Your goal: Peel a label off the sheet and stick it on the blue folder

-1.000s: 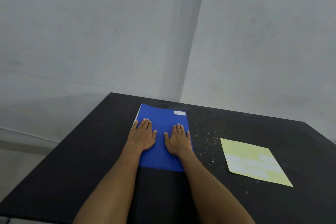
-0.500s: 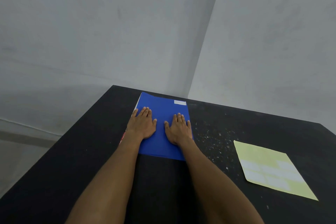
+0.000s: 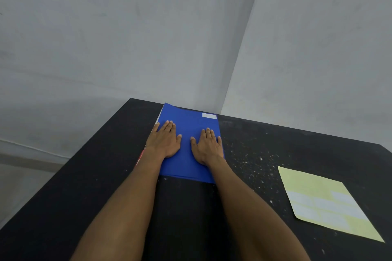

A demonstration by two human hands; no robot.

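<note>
The blue folder (image 3: 186, 118) lies flat near the far edge of the black table. A small white label (image 3: 209, 115) sits stuck at its far right corner. My left hand (image 3: 164, 140) rests palm down on the folder's left side, fingers together and flat. My right hand (image 3: 206, 146) rests palm down on its right side, holding nothing. The pale yellow label sheet (image 3: 318, 184) lies flat on the table to the right, with several whitish labels (image 3: 322, 205) across its near half, well apart from both hands.
The black table (image 3: 84, 186) has white specks scattered between the folder and the sheet. Something red and white (image 3: 141, 158) peeks out under the folder's left edge. Grey walls meet in a corner just behind the table's far edge.
Both hands stay flat on the folder. The view has shifted, so the folder and sheet sit slightly lower right in the picture.
</note>
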